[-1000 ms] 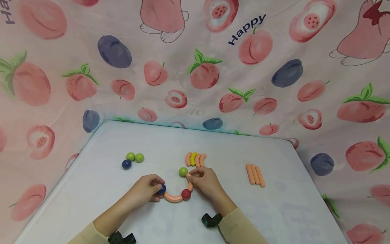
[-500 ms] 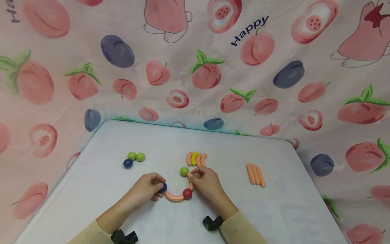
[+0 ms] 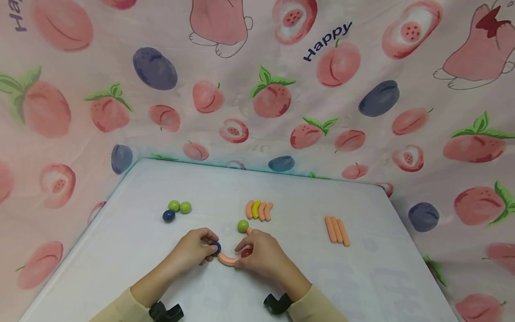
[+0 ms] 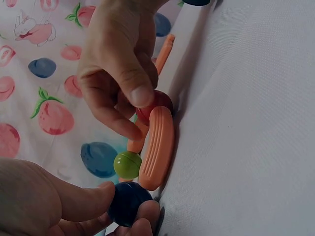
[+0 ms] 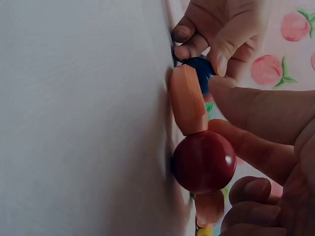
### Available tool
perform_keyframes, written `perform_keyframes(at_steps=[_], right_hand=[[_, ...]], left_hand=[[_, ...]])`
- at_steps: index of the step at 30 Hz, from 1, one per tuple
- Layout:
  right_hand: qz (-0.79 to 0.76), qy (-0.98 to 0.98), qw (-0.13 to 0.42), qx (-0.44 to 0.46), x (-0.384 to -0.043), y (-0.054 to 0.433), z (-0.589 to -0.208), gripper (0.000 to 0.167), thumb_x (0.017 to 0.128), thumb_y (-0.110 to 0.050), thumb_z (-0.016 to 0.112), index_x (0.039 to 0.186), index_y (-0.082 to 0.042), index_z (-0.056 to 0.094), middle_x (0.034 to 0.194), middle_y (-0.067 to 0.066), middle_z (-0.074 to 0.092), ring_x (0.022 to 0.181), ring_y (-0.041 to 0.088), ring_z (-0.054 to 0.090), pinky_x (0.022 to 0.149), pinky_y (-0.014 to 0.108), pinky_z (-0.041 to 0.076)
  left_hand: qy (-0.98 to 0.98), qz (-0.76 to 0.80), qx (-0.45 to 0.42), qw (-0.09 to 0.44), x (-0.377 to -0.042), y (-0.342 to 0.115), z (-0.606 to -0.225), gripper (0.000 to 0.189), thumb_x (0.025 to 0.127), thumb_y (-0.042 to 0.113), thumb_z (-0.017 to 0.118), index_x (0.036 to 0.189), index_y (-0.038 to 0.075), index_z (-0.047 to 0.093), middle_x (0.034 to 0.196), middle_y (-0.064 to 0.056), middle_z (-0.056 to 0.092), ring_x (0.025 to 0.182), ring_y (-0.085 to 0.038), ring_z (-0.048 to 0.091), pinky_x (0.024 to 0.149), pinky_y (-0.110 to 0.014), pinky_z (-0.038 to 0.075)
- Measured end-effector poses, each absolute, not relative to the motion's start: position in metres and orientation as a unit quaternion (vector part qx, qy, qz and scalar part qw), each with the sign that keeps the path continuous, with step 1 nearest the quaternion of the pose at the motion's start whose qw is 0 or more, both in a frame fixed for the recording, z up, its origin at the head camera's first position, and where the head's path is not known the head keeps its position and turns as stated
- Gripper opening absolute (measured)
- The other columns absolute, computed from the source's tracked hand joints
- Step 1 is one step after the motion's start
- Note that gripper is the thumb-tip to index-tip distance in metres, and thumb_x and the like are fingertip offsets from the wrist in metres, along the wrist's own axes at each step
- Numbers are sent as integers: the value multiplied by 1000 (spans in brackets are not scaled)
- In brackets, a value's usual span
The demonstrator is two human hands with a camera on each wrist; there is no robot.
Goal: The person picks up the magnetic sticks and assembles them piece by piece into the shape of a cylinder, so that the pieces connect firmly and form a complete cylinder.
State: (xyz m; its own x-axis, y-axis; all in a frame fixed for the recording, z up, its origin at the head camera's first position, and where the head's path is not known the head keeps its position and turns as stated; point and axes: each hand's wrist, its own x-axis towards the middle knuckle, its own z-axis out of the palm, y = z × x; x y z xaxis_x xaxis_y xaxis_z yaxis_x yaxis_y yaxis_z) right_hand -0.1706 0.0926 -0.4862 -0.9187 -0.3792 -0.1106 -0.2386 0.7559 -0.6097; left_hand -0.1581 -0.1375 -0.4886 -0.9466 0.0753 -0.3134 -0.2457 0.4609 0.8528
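Note:
My left hand (image 3: 197, 247) pinches a dark blue ball (image 4: 129, 204) between thumb and fingers. The ball sits at one end of a curved orange rod (image 4: 158, 147). At that rod's other end is a red ball (image 5: 204, 162). Over the red ball hovers my right hand (image 3: 263, 257), thumb and index finger spread apart near the ball and rod; whether they touch cannot be told. A second orange rod (image 3: 249, 231), mostly hidden behind the right hand in the head view, runs toward a green ball (image 3: 243, 226).
Two green balls (image 3: 185, 207) and a blue ball (image 3: 168, 216) lie together at left. Behind the green ball, several short curved rods (image 3: 262, 211), one yellow, stand in a row. Three straight orange rods (image 3: 337, 230) lie at right on the white table (image 3: 386, 277).
My right hand has let go of the upper orange rod and moved down toward the red ball, its fingers spreading. The left hand stays on the blue ball.

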Motion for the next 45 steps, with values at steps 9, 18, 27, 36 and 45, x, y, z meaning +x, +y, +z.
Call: perform_keyframes(at_steps=[9, 18, 27, 36, 45], right_hand=[[-264, 940, 105, -189, -171, 90, -490, 20, 76, -33, 100, 88, -32, 84, 113, -8, 79, 151, 27, 55, 108, 45, 53], [-296, 927, 99, -208, -171, 92, -494, 16, 81, -29, 97, 88, -30, 84, 115, -4, 81, 151, 32, 54, 117, 52, 50], [-332, 912, 91, -224, -172, 94, -497, 14, 82, -28, 96, 89, -29, 84, 87, -14, 67, 96, 12, 66, 80, 26, 53], [-382, 901, 104, -176, -174, 98, -498, 16, 88, -28, 90, 94, -25, 75, 72, -10, 58, 67, 5, 52, 60, 21, 41], [-363, 929, 69, 7, -185, 103, -497, 22, 98, -28, 75, 111, -11, 73, 77, 2, 56, 71, 18, 52, 58, 29, 40]], left_hand=[[856, 496, -45, 142, -156, -140, -487, 18, 99, 6, 74, 117, 8, 73, 102, -5, 70, 71, -16, 67, 59, -30, 53], [855, 499, -45, 135, -157, -142, -490, 14, 104, 11, 68, 117, 8, 72, 92, -5, 67, 69, -17, 65, 57, -30, 53], [843, 519, -49, 134, -160, -140, -491, 15, 107, 12, 64, 118, 5, 72, 92, -6, 71, 72, -18, 68, 62, -31, 59], [829, 542, -44, 134, -161, -137, -492, 15, 105, 5, 64, 118, 0, 72, 98, -9, 72, 74, -16, 71, 65, -31, 63], [827, 541, -52, 142, -162, -135, -489, 19, 104, 6, 66, 121, 1, 73, 99, -8, 74, 77, -17, 71, 67, -32, 64]])
